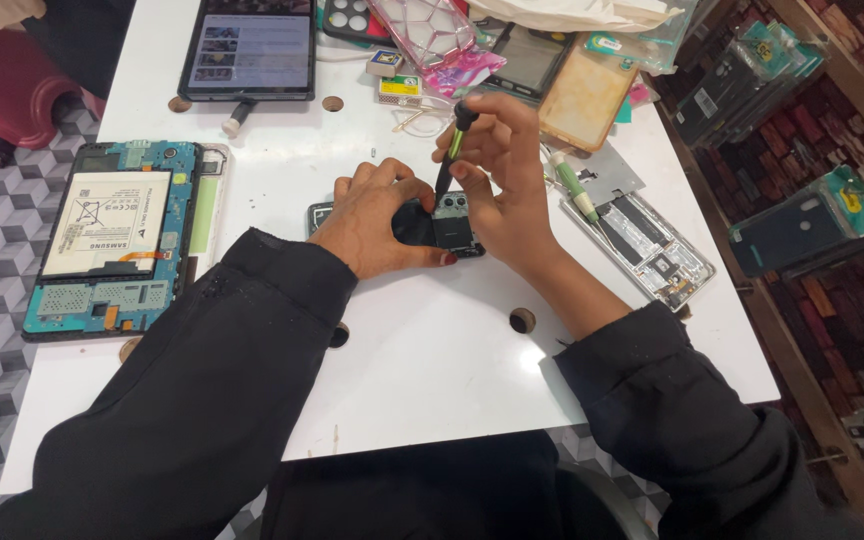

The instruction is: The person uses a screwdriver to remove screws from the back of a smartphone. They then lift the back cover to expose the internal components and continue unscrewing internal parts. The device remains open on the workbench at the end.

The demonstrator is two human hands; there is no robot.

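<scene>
A small opened phone (449,222) lies flat in the middle of the white table (432,350), its dark insides up. My left hand (377,220) presses down on its left part and covers most of it. My right hand (497,175) holds a thin screwdriver (452,150) with a black and green handle nearly upright. Its tip rests on the phone's upper part, beside the camera area.
An opened tablet (112,240) with a white battery lies at the left edge. A second tablet (249,50) with a lit screen sits at the back. A disassembled phone frame (652,250) and a second green-handled screwdriver (574,188) lie right. Phone cases (432,30) clutter the back.
</scene>
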